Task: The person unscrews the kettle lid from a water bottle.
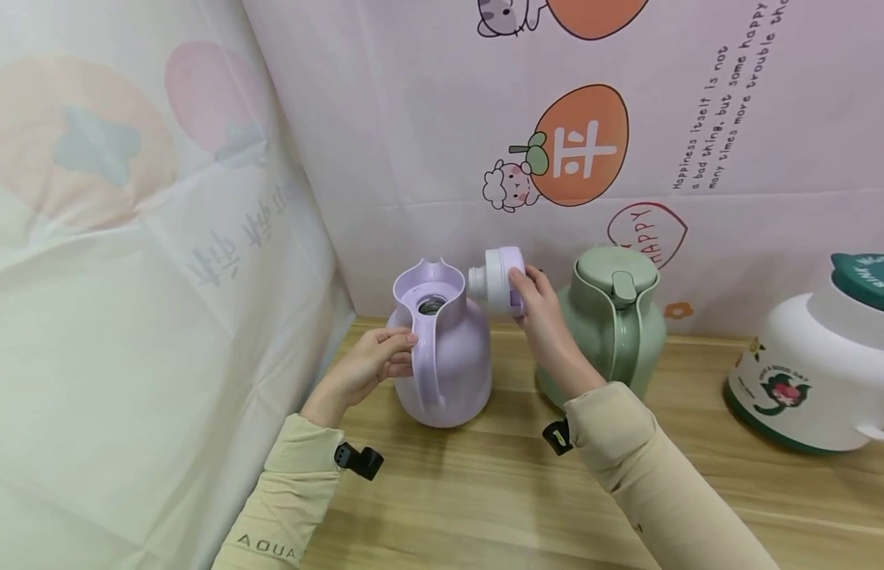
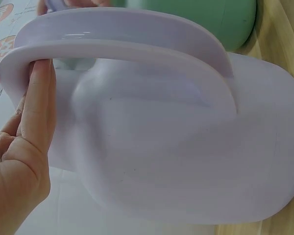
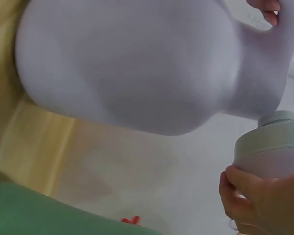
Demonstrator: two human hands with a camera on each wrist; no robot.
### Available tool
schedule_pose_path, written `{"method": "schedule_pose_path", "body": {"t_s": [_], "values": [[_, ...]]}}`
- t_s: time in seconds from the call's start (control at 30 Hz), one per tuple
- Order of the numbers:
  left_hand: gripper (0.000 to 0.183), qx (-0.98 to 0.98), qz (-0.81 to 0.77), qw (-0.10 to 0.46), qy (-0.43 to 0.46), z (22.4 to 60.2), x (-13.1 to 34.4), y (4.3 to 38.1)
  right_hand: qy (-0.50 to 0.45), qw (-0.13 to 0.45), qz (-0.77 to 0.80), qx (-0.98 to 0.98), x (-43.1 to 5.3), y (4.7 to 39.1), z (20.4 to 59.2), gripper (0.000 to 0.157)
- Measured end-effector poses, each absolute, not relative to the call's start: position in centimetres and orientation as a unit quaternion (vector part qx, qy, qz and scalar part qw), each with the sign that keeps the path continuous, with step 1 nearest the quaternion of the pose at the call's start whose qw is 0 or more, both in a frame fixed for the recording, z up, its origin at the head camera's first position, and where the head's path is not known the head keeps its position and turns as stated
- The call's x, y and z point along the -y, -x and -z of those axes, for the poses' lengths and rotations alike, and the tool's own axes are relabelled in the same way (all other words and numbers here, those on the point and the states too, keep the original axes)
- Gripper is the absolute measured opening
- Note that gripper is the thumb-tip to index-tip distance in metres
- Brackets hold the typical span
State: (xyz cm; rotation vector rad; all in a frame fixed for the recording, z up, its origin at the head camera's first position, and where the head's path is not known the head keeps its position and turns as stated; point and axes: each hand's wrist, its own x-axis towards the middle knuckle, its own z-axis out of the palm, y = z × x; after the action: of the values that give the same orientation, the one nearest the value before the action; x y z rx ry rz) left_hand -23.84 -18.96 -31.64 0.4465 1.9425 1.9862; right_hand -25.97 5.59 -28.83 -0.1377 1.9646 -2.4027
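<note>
A lilac thermos jug [image 1: 452, 368] stands upright on the table, its round mouth [image 1: 431, 305] uncovered. At the upper part of its handle [image 1: 426, 368], my left hand [image 1: 367, 364] pinches it, the fingers [image 2: 36, 103] passing inside the handle loop. My right hand [image 1: 545, 317] grips the jug's lid [image 1: 502, 281], white and lilac, tipped on its side with the narrow stopper end facing the jug. In the right wrist view the lid [image 3: 272, 147] is close beside the jug's rim [image 3: 257, 98]; whether they touch I cannot tell.
Just behind my right forearm stands a green thermos jug [image 1: 652, 332] with its lid on. Farther right is a white jug [image 1: 805, 364] with a dark green lid. A printed cloth [image 1: 413, 142] hangs behind the wooden table [image 1: 442, 491], and a pale cloth [image 1: 128, 356] covers the left side.
</note>
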Motion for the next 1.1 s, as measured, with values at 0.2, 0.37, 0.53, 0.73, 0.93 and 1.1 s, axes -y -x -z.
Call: {"method": "schedule_pose_path", "body": {"t_s": [0.2, 0.37, 0.53, 0.73, 0.93, 1.1], "values": [[0.016, -0.684, -0.694, 0.164, -0.151, 31.5, 18.9, 23.7, 0.028, 0.048, 0.782, -0.621, -6.4, 25.7, 30.7, 0.065], [0.015, -0.685, -0.694, 0.164, -0.147, 31.4, 18.8, 23.7, 0.028, 0.059, 0.783, -0.619, -6.5, 25.7, 32.0, 0.063], [0.014, -0.688, -0.692, 0.162, -0.145, 31.3, 18.8, 23.7, 0.029, 0.068, 0.791, -0.608, -6.2, 25.9, 32.5, 0.062], [0.016, -0.688, -0.692, 0.161, -0.144, 31.3, 18.8, 23.7, 0.030, 0.088, 0.776, -0.624, -6.4, 26.0, 32.4, 0.069], [0.017, -0.687, -0.693, 0.162, -0.145, 31.3, 18.9, 23.7, 0.028, 0.098, 0.751, -0.653, -6.9, 26.0, 32.6, 0.075], [0.020, -0.689, -0.694, 0.163, -0.134, 31.3, 18.8, 23.7, 0.021, 0.097, 0.738, -0.667, -7.3, 25.9, 33.5, 0.077]]}}
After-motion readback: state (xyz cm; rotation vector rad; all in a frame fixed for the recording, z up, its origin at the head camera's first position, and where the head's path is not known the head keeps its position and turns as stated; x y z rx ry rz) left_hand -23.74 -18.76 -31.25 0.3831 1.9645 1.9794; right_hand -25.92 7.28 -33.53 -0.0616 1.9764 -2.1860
